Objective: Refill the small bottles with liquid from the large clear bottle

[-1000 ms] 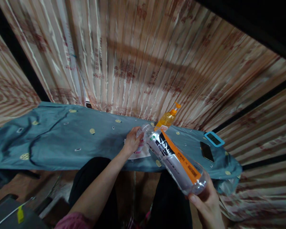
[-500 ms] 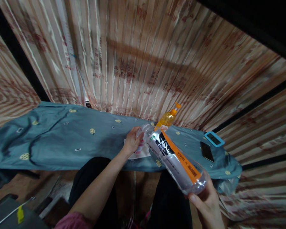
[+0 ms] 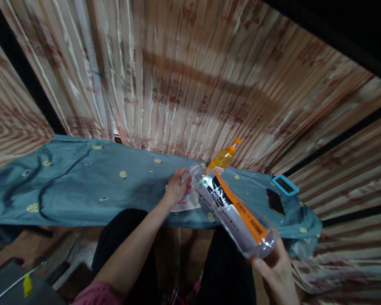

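Observation:
My right hand (image 3: pixel 274 271) grips the base of a large clear plastic bottle (image 3: pixel 233 212) with an orange, black and silver label. The bottle is tilted, its neck pointing up and left. My left hand (image 3: pixel 177 187) is wrapped round a clear plastic container with pink print (image 3: pixel 187 191), mostly hidden by the fingers and the bottle. The bottle's mouth meets the top of that container; whether they touch I cannot tell. Any liquid inside is hard to make out. Beneath the container lies a white cloth or paper (image 3: pixel 190 205).
Behind the bottle stands a yellow pump bottle (image 3: pixel 222 159) with an orange top. To the right lie a dark phone (image 3: pixel 275 201) and a blue-framed digital clock (image 3: pixel 285 185). A teal patterned cloth (image 3: pixel 82 182) covers the narrow table, with a pleated curtain (image 3: pixel 178 84) behind it.

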Motion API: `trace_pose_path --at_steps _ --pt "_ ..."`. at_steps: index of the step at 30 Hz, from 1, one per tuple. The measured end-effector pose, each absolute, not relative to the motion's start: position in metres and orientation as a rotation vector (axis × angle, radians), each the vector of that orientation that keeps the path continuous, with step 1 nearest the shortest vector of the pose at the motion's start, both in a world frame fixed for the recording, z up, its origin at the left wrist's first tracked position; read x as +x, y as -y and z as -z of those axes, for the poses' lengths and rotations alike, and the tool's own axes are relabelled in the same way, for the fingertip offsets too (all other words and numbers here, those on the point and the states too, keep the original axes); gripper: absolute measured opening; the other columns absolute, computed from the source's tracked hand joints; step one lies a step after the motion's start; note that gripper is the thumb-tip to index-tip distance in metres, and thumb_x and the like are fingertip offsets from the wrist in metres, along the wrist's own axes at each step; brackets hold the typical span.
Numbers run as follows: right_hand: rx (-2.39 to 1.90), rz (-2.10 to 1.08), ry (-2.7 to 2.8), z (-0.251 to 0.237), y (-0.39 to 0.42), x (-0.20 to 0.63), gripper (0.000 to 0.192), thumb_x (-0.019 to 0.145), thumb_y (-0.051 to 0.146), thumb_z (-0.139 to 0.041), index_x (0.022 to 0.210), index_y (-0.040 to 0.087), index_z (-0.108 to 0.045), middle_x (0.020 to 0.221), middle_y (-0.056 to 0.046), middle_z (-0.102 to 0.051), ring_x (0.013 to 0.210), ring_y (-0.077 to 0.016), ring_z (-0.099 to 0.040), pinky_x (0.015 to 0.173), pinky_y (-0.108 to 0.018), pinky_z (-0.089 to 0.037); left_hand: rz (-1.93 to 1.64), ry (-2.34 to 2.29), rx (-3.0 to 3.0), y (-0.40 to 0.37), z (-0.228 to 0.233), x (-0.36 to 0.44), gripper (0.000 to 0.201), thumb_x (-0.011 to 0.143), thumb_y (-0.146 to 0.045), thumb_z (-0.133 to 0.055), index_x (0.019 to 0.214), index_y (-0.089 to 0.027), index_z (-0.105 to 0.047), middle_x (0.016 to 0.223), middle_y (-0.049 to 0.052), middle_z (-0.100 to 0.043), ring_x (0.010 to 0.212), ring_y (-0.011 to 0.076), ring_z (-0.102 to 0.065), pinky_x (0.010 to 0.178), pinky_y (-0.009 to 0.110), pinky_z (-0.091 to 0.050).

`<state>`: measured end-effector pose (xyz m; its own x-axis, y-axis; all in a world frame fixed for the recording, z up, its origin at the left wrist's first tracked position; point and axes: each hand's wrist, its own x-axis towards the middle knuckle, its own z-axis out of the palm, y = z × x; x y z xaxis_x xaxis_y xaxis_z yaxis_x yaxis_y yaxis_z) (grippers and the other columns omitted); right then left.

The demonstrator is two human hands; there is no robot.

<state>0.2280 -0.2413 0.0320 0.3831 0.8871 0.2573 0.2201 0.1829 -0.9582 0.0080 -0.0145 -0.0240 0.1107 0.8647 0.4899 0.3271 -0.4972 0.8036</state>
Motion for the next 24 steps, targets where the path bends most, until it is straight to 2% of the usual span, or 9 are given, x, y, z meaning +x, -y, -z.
trace_pose_path --at_steps 4,7,12,19,22,24 --pt "-1.309 -0.656 1.192 -0.031 0.241 0.231 0.084 0.073 0.043 -0.085 0.144 0.018 -0.048 0.136 -0.011 -0.067 0.119 -0.0194 -0.069 0.094 -0.018 -0.053 -1.402 -1.145 1.876 0.015 0.023 0.008 0.041 0.099 -0.049 -0.045 0.110 -0.017 -0.067 0.109 0.012 -0.073 0.105 0.0290 -0.069 0.095 0.043 -0.054" --pt "-1.307 -0.662 1.160 -0.033 0.242 0.231 0.085 0.072 0.046 -0.086 0.144 0.018 -0.048 0.134 -0.010 -0.069 0.116 -0.0187 -0.070 0.094 -0.017 -0.053 -1.400 -1.152 1.870 0.015 0.023 0.008 0.039 0.099 -0.049 -0.046 0.110 -0.019 -0.068 0.108 0.011 -0.074 0.104 0.0284 -0.069 0.095 0.042 -0.054" --pt "-1.329 -0.701 1.187 -0.031 0.242 0.235 0.085 0.074 0.044 -0.085 0.146 0.020 -0.046 0.142 -0.010 -0.064 0.124 -0.0205 -0.066 0.097 -0.020 -0.052 -1.410 -1.144 1.858 0.015 0.024 0.009 0.042 0.099 -0.051 -0.045 0.108 -0.018 -0.068 0.108 0.012 -0.074 0.105 0.0290 -0.069 0.096 0.043 -0.053" --pt "-1.357 -0.673 0.962 -0.045 0.242 0.212 0.093 0.062 0.054 -0.091 0.139 0.019 -0.053 0.132 -0.008 -0.069 0.117 -0.0199 -0.068 0.095 -0.019 -0.051 -1.429 -1.141 1.845 0.014 0.025 0.009 0.040 0.098 -0.051 -0.045 0.108 -0.020 -0.067 0.106 0.010 -0.074 0.104 0.0281 -0.068 0.095 0.042 -0.054" --pt "-1.313 -0.669 1.039 -0.043 0.242 0.214 0.089 0.063 0.047 -0.091 0.139 0.019 -0.053 0.131 -0.008 -0.070 0.114 -0.0192 -0.070 0.092 -0.017 -0.053 -1.420 -1.140 1.845 0.015 0.025 0.009 0.038 0.098 -0.050 -0.045 0.108 -0.020 -0.067 0.107 0.010 -0.073 0.104 0.0275 -0.068 0.095 0.041 -0.053" --pt "-1.311 -0.686 1.102 -0.039 0.242 0.222 0.087 0.069 0.045 -0.088 0.143 0.020 -0.050 0.136 -0.008 -0.067 0.120 -0.0196 -0.068 0.096 -0.018 -0.052 -1.419 -1.137 1.848 0.015 0.025 0.009 0.038 0.098 -0.049 -0.044 0.108 -0.020 -0.067 0.108 0.010 -0.073 0.104 0.0277 -0.068 0.095 0.041 -0.053"
